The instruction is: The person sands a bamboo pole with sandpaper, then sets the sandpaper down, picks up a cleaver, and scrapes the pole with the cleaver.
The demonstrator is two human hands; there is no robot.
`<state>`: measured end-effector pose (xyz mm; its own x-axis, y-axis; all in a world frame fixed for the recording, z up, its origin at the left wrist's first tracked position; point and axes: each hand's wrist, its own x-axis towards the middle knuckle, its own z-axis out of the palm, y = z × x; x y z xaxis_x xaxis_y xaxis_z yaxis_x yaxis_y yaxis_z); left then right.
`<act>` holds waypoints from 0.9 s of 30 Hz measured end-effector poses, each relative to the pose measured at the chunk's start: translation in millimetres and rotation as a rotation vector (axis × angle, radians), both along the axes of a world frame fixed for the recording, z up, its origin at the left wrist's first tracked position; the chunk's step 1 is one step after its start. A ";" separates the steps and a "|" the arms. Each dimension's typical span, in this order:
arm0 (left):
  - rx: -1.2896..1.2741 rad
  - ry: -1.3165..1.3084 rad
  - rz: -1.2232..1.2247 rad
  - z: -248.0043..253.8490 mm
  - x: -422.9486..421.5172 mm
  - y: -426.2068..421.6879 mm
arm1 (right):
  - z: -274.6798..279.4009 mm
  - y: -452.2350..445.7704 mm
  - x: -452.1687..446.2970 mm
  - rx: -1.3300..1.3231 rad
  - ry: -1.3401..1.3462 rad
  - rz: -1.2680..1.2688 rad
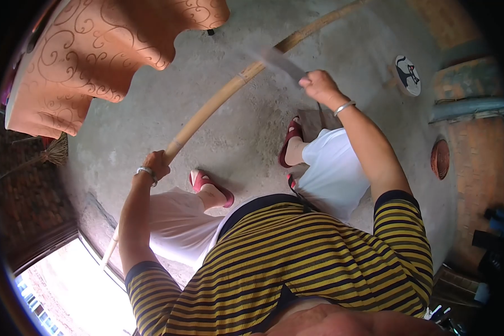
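A long bamboo pole (213, 105) slants across the view from lower left to upper right. My left hand (156, 166), with a bangle at the wrist, is wrapped round the pole. In my right hand (321, 88) is the handle of a wide-bladed knife (285, 64). Its blade is blurred by motion and lies close to the upper part of the pole; whether it touches cannot be told. A darker patch shows on the pole near the blade.
An orange cloth (95, 56) with a wavy edge and scroll pattern covers the upper left. A round cat-picture stool (407, 75) and a woven basket (440, 159) are at the right. A straw broom (56, 150) lies at the left. My feet are on the concrete floor (241, 134).
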<state>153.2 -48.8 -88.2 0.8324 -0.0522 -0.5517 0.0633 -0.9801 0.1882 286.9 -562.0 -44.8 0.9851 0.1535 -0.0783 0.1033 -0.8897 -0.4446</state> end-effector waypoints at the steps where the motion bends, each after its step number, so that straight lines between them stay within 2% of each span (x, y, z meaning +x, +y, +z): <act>1: -0.010 0.000 0.002 -0.1 1.4 -0.9 | -3.6 -5.1 9.0 0.053 -0.024 -0.083; 3: -0.035 0.048 -0.008 3.3 1.6 -4.2 | -3.5 -6.2 14.6 0.159 -0.063 -0.246; 6: -0.031 0.087 -0.024 2.7 -1.0 -3.3 | 3.1 17.8 -11.2 -0.146 -0.050 0.067; 9: -0.032 0.089 -0.017 2.7 1.5 -2.1 | 6.0 49.8 -43.3 -0.097 0.035 0.172; 16: -0.077 0.051 0.001 0.1 3.6 -3.1 | 9.5 8.4 -2.0 0.052 -0.025 -0.175; 19: -0.090 0.114 -0.035 1.8 6.3 -1.5 | -5.5 22.8 -17.7 -0.009 -0.035 0.025; 22: -0.084 0.164 -0.003 12.2 5.4 -8.3 | -4.2 33.9 -34.6 -0.052 -0.033 0.068; 24: -0.068 0.138 -0.009 6.8 5.8 -6.8 | 5.1 17.9 -22.7 0.015 0.085 -0.047; 27: -0.084 0.145 -0.012 6.0 1.9 -8.3 | 0.4 -9.6 -5.4 0.019 -0.065 -0.180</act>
<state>155.1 -57.1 -82.2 0.7432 -0.1124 -0.6595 0.0845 -0.9621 0.2592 281.5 -571.7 -44.4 0.9996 -0.0250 -0.0119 -0.0277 -0.8882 -0.4587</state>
